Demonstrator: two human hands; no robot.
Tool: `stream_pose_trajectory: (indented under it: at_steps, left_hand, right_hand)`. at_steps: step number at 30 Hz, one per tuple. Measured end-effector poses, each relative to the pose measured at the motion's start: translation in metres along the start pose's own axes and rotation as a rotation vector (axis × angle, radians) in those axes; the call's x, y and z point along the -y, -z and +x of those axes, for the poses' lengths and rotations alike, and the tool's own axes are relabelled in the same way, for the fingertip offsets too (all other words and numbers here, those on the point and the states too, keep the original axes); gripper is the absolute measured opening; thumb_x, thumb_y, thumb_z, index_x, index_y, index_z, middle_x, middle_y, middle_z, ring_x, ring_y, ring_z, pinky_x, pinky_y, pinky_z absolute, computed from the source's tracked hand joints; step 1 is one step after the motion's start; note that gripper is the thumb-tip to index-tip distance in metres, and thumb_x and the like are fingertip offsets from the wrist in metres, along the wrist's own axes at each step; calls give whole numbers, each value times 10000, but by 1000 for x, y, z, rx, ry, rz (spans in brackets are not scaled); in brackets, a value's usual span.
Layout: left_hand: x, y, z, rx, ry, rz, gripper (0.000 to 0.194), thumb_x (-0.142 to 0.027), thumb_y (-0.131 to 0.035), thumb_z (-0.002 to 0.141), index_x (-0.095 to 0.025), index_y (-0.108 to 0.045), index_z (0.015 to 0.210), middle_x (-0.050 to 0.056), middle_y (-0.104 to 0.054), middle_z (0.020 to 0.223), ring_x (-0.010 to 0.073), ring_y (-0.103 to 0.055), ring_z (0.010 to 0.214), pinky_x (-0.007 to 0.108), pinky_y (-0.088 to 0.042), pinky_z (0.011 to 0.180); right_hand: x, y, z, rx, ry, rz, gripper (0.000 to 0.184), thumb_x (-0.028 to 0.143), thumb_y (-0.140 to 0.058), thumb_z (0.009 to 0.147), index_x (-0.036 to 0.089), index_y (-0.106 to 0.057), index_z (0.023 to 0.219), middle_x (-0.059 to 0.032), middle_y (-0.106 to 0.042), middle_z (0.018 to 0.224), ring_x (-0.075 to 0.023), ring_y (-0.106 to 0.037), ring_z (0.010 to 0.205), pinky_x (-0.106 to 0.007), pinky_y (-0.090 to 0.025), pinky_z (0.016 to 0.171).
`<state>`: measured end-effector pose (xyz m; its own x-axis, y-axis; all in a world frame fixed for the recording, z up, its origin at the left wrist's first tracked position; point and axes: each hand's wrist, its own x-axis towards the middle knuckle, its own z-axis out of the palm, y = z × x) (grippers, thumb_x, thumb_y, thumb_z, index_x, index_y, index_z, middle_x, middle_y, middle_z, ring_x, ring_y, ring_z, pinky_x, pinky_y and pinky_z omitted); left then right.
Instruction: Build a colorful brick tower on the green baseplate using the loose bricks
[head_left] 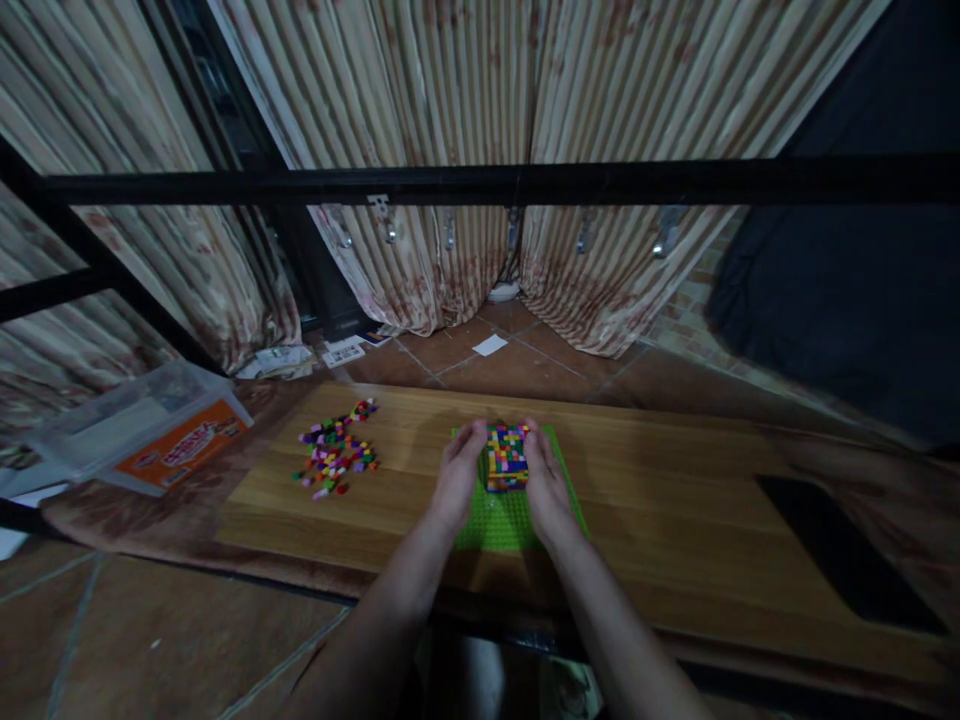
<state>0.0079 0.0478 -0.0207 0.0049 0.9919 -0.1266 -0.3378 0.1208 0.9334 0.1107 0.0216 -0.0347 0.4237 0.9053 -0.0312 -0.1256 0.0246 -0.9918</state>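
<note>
A block of many-coloured small bricks (507, 457) stands on a green baseplate (495, 525) in the middle of a low wooden board (660, 500). My left hand (457, 478) presses against the block's left side, fingers together and curved. My right hand (546, 478) presses against its right side the same way. Both hands clasp the block between them. The baseplate's middle is partly hidden under my hands.
A loose heap of several small coloured bricks (337, 450) lies on the board to the left. A clear plastic box with an orange label (150, 425) sits further left. A black bar (480, 185) crosses above; curtains hang behind. A dark flat slab (840, 560) lies at the right.
</note>
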Motion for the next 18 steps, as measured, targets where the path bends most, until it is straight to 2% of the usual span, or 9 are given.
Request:
stream_pose_trajectory:
  at_steps: [5,8,11,15,18]
  left_hand:
    - [4,-4,0,17,65,-9,449,-560,-566,777,-153,-698,913,72,-693,940,196,-637,867,297,-487,773]
    - [3,-6,-4,16,91,2,471,-580,-549,784,-154,-696,921,81,-695,966,202,-640,863,300,-490,765]
    - [4,-9,-7,9,30,72,402,-520,-533,819,-174,-684,959,69,-682,1011,197,-628,916,299,-477,814]
    - [12,-13,-7,-23,-109,220,255,-354,-474,872,-180,-635,967,68,-664,1011,178,-602,960,294,-452,875]
    - [17,-14,-6,11,-164,325,220,-287,-419,890,-182,-590,979,76,-652,1012,172,-593,952,303,-444,881]
  right_hand:
    - [0,2,-12,-83,-103,118,521,596,-480,823,242,-636,1171,-24,-606,1295,-203,-549,1196,-315,-438,973]
    - [0,4,-7,-107,-141,121,503,592,-490,814,215,-664,1097,-39,-648,1229,-206,-583,1144,-305,-464,923]
    - [-1,-1,2,-76,-107,40,458,553,-534,799,218,-659,1085,-43,-658,1210,-195,-584,1137,-289,-451,927]
    - [-6,-7,7,13,-72,-80,457,521,-508,810,208,-631,1120,-71,-673,1169,-201,-610,1073,-313,-462,891]
    - [-11,-3,9,52,43,-274,453,511,-444,834,198,-637,1100,-95,-680,1140,-216,-613,1049,-345,-442,905]
